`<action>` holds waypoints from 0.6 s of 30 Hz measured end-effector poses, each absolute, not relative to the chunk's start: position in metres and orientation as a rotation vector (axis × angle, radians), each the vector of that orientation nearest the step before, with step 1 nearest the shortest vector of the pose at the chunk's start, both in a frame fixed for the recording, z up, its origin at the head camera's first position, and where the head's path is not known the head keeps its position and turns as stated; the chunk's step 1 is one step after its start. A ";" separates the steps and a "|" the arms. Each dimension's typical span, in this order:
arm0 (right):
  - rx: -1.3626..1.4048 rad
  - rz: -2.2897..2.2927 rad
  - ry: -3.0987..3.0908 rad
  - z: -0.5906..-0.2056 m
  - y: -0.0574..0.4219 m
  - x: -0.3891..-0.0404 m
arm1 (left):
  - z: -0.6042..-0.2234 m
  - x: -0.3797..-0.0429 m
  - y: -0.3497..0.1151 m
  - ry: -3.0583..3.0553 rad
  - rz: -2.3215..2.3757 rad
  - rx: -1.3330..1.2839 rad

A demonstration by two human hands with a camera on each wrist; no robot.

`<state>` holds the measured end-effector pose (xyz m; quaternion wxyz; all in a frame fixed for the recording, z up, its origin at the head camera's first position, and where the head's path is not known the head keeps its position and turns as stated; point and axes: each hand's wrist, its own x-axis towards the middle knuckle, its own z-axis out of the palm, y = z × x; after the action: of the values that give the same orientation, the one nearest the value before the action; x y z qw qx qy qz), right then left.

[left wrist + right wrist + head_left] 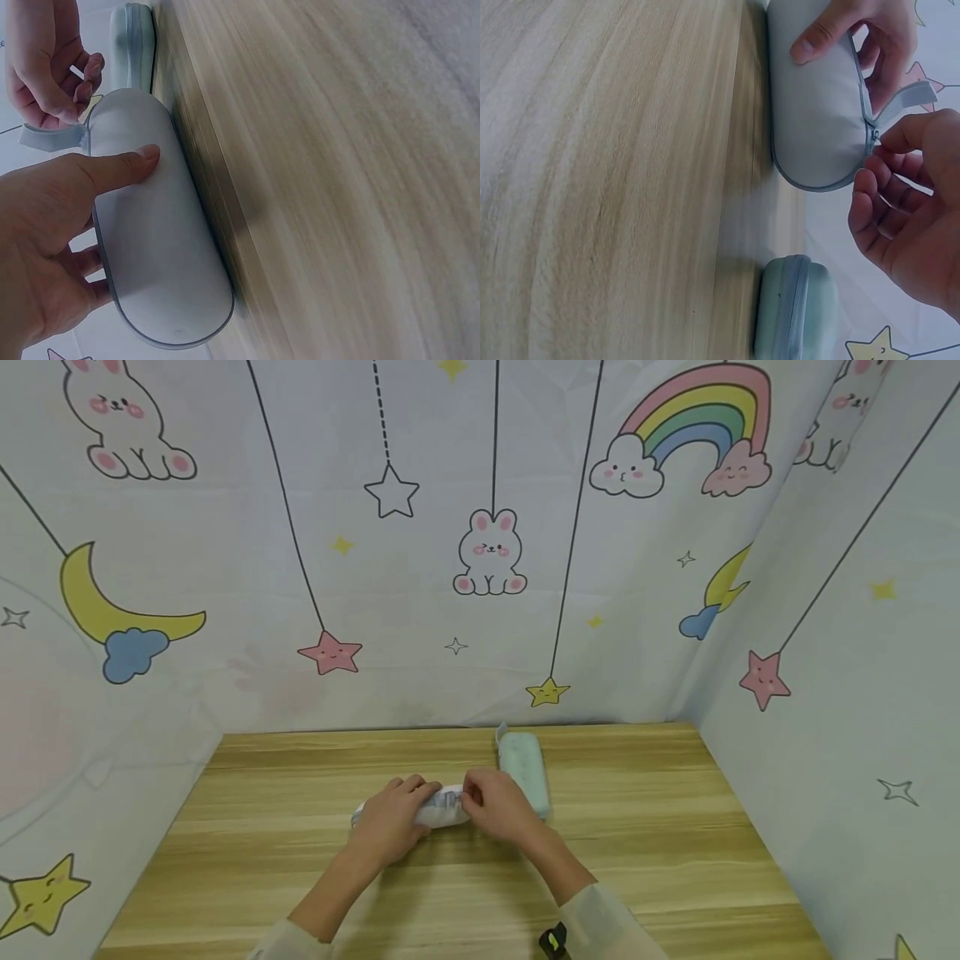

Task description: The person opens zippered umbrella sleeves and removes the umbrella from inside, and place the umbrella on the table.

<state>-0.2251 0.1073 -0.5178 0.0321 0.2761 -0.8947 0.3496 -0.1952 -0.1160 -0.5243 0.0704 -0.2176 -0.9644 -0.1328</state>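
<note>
A pale grey zippered pencil case [444, 810] lies lengthwise across the middle of the table. My left hand [392, 820] grips it from the left, the thumb pressing its smooth side and the fingers on the far side in the left wrist view. At the case's right end, my right hand [498, 806] pinches the small zipper pull [876, 136] between thumb and index finger. The other fingers are loosely bent. Beside the pull a grey fabric strap [911, 97] sticks out from that end. The pull's tip is hidden by the fingertips.
A mint green zippered case [527, 772] lies just behind and right of my right hand. The wood-grain table [637, 860] is bordered by white cloth walls [420, 602] printed with cartoons. Near my right sleeve is a small black object [553, 941].
</note>
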 end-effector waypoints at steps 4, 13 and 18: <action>0.838 1.098 -2.730 -0.520 0.108 -0.227 | -0.523 -0.196 -0.117 -2.915 -0.395 -0.657; 0.797 1.187 -2.711 -0.523 0.111 -0.228 | -0.521 -0.198 -0.124 -2.938 -0.411 -0.679; 0.783 1.273 -2.732 -0.520 0.112 -0.227 | -0.521 -0.199 -0.128 -2.932 -0.463 -0.693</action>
<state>-0.2274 0.1118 -0.5204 0.0138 0.2514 -0.8772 0.4088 -0.1992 -0.1278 -0.5208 0.0469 -0.2270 -0.9609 -0.1516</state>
